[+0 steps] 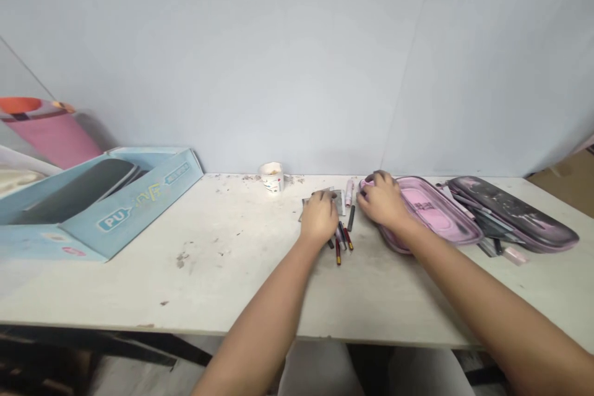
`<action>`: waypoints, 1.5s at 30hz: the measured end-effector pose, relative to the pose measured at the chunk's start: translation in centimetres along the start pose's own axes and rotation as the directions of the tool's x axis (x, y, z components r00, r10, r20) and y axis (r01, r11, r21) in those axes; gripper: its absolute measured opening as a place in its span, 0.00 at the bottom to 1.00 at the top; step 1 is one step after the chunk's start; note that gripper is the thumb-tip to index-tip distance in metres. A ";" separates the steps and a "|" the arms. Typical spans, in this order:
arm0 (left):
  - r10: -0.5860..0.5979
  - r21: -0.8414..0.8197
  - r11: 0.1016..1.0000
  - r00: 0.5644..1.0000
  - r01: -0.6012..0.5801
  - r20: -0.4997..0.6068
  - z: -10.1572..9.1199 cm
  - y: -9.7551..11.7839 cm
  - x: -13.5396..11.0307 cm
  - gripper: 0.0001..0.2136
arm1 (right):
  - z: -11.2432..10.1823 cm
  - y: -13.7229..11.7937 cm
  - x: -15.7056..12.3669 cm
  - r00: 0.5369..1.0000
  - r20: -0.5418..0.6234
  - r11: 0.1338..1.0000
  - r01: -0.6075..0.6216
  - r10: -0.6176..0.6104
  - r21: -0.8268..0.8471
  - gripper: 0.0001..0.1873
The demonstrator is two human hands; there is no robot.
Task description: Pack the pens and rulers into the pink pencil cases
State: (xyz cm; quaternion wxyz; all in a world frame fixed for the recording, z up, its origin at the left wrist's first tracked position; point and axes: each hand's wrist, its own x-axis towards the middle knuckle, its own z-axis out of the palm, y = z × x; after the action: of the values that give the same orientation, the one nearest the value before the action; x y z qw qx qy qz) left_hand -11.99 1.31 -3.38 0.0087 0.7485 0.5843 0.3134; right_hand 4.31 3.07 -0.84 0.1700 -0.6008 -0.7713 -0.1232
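My left hand is curled palm down over a small heap on the table. Several slim pens, some dark and some red with gold ends, poke out from beneath it. Flat grey plastic packets lie around its fingertips. My right hand has its bent fingers at the left edge of a pink pencil case, which lies opened flat with its pink inside facing up. Between my hands are a pale pink tube and a dark stick. My palms hide part of the heap and the case's edge.
A black-and-pink case half lies at right, with grey packets beside it and a pale pink block in front. A paper cup stands near the wall. At left are a light-blue box holding a dark object and a pink container.
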 end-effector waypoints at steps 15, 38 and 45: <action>0.014 -0.164 0.986 1.000 -0.017 -0.018 -1.0 0.7 -0.5 0.20 | 1.4 -2.4 2.2 0.976 -0.216 1.000 -0.005 0.005 0.002 0.20; -0.328 -0.955 -0.150 0.899 0.256 0.292 -2.0 3.0 -0.9 0.22 | -0.4 -2.3 -5.4 0.809 -0.476 0.804 0.517 -0.346 0.294 0.15; -0.061 -0.862 0.021 0.861 0.507 0.505 -0.8 4.2 -1.7 0.14 | 0.3 -1.7 -3.9 0.984 -0.090 0.257 0.048 0.154 0.965 0.23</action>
State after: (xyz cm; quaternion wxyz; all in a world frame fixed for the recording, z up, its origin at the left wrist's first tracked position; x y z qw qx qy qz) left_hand -8.92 -1.84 -1.88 0.6682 0.4470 0.3477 0.4825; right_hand 3.51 -0.68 -2.73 0.5679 -0.3858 -0.6488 0.3281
